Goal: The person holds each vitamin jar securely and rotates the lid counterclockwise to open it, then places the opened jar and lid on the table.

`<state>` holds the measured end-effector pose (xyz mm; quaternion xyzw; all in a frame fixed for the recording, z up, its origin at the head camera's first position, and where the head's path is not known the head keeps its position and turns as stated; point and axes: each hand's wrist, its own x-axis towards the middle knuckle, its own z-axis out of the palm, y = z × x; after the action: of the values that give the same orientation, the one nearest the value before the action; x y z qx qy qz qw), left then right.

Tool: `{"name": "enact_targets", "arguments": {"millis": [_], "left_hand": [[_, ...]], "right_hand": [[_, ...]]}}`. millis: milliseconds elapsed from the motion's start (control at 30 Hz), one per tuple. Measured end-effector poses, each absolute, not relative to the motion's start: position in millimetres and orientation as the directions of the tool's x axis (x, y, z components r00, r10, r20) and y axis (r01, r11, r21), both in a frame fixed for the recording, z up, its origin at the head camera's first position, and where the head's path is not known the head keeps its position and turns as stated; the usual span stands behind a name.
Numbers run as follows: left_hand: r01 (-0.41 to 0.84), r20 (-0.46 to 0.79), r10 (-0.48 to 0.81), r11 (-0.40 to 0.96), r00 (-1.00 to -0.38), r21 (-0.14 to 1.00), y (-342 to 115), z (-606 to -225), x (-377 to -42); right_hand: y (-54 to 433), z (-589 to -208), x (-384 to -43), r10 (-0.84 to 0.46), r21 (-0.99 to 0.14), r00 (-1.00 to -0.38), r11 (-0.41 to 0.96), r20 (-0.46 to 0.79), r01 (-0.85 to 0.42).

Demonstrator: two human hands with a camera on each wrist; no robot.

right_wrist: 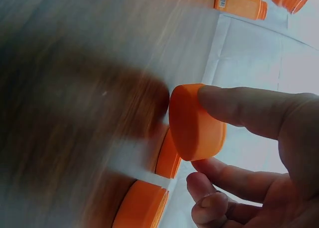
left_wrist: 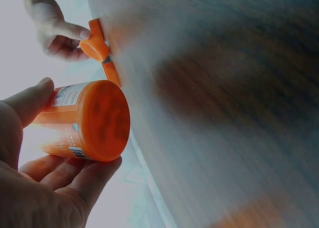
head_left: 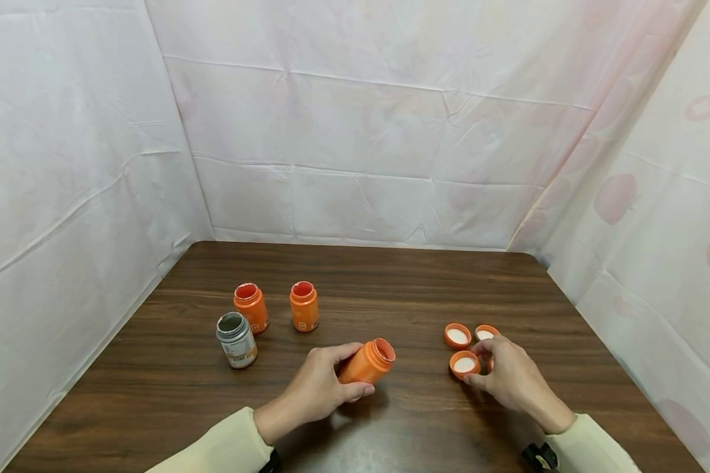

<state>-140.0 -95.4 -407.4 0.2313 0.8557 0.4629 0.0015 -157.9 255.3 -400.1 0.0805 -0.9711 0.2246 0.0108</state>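
Note:
My left hand point(head_left: 318, 387) grips an orange plastic jar point(head_left: 368, 362) around its side, thumb and fingers on opposite sides. The jar is off the table, tilted with its uncapped mouth toward the right; its base point(left_wrist: 105, 120) faces the left wrist camera. At the right, my right hand point(head_left: 511, 376) pinches an orange screw lid point(right_wrist: 194, 122) between thumb and fingers, its white liner facing up in the head view. That lid appears raised slightly above the wood. Two more orange lids point(head_left: 457, 336) point(head_left: 486, 332) lie liner-up just behind it. Another orange bit beneath the fingers is mostly hidden.
Two uncapped orange jars point(head_left: 252, 309) point(head_left: 304, 307) stand upright at the left of the dark wooden table point(head_left: 390, 282). A grey uncapped jar point(head_left: 237, 341) stands in front of the leftmost one. White sheeting point(head_left: 355, 125) encloses the back and sides.

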Motion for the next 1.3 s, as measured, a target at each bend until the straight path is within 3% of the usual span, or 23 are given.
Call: {"name": "enact_targets", "arguments": {"millis": [633, 1300], "left_hand": [[0.361, 0.206, 0.349, 0.469, -0.914, 0.806, -97, -405, -139], [0.327, 0.280, 0.171, 0.549, -0.945, 0.769, -115, -400, -142]], "right_hand": [[258, -404, -153, -0.179, -0.316, -0.979, 0.927, 0.094, -0.200], [245, -393, -143, -0.183, -0.389, -0.912, 0.861, 0.366, -0.329]]}}
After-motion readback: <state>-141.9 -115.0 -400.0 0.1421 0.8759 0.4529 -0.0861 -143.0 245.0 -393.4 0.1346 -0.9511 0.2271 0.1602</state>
